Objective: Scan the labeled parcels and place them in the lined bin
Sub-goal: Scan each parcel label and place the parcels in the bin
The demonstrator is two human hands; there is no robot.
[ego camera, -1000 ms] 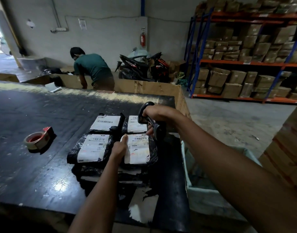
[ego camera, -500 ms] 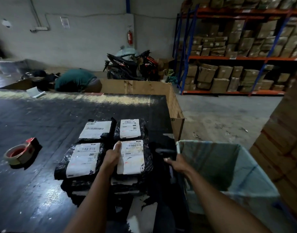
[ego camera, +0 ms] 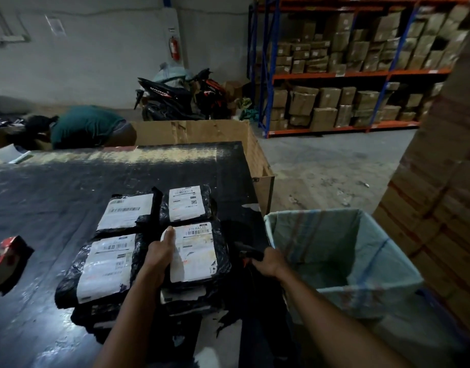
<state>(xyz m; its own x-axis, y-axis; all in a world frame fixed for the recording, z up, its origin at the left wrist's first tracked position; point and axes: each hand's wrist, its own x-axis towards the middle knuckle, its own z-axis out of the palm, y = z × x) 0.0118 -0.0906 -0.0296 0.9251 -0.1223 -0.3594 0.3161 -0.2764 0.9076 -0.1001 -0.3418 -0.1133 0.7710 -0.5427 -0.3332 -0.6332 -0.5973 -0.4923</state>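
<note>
Head view: four black-wrapped parcels with white labels lie in a two-by-two block on a dark table (ego camera: 69,197), low and centre in the frame. The near-right parcel (ego camera: 199,252) tops a short stack; the left hand (ego camera: 159,252) is pressed on its left edge, thumb up along the label and fingers curled over the side between this parcel and the near-left parcel (ego camera: 106,266), gripping it. Behind them sit the far-left parcel (ego camera: 127,211) and the far-right parcel (ego camera: 187,204), touching the near pair.

The right hand (ego camera: 267,261) is just right of the stack, at the table's right edge, closed around a dark scanner (ego camera: 248,249) that lies low on the table; the scanner is mostly lost against the black surface, only a small orange spot standing out.

Immediately right of the table, in the lower right of the frame, stands the lined bin (ego camera: 342,296), its pale green woven liner folded over the rim. Its inside is shadowed, so the contents cannot be made out.

At the left edge a red tape roll (ego camera: 4,257) rests on the table, well apart from the parcels. Beyond the table's far edge is a large cardboard box (ego camera: 199,131), and at centre left a person in a green shirt (ego camera: 87,126) bends down. A motorbike (ego camera: 175,99) is parked at the wall, with shelving (ego camera: 348,73) full of cartons in the upper right and a stack of cartons (ego camera: 446,208) at the right edge.
</note>
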